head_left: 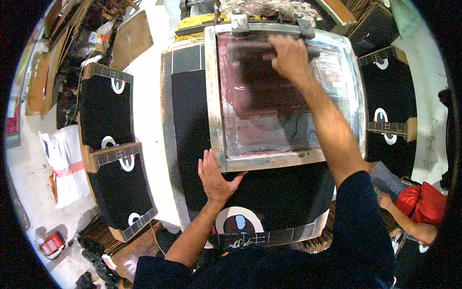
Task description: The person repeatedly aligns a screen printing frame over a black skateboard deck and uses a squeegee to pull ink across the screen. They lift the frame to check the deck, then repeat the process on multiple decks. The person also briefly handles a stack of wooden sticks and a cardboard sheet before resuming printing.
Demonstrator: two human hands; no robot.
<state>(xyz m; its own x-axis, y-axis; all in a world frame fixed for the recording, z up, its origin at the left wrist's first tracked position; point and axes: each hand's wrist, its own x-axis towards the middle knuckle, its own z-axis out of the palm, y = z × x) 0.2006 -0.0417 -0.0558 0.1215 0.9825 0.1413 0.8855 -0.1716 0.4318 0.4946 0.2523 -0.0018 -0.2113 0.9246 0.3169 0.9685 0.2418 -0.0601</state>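
A dark bar (pixel 250 46), blurred, is held by the right hand (pixel 290 55) over the far part of the mesh (pixel 269 125), which is stretched inside a pale, paint-stained frame (pixel 214 96); that hand's grip is closed about the bar, though its finger detail is lost to blur. The frame is set over a black sheet (pixel 190 120) that is laid along the bench (pixel 167 98), and at its far rail two metal clamps (pixel 239 21) are seen. At the frame's near left corner the left hand (pixel 215 180) is placed over the sheet, its grip empty, fingers and thumb spread apart; whether the rail is touched by the thumb cannot be told. An eye-shaped print (pixel 240 223) is shown at the sheet's near end. More black panels (pixel 108 111) are lined up on both sides, and a co-worker's arm (pixel 409 224) is seen at the lower right.
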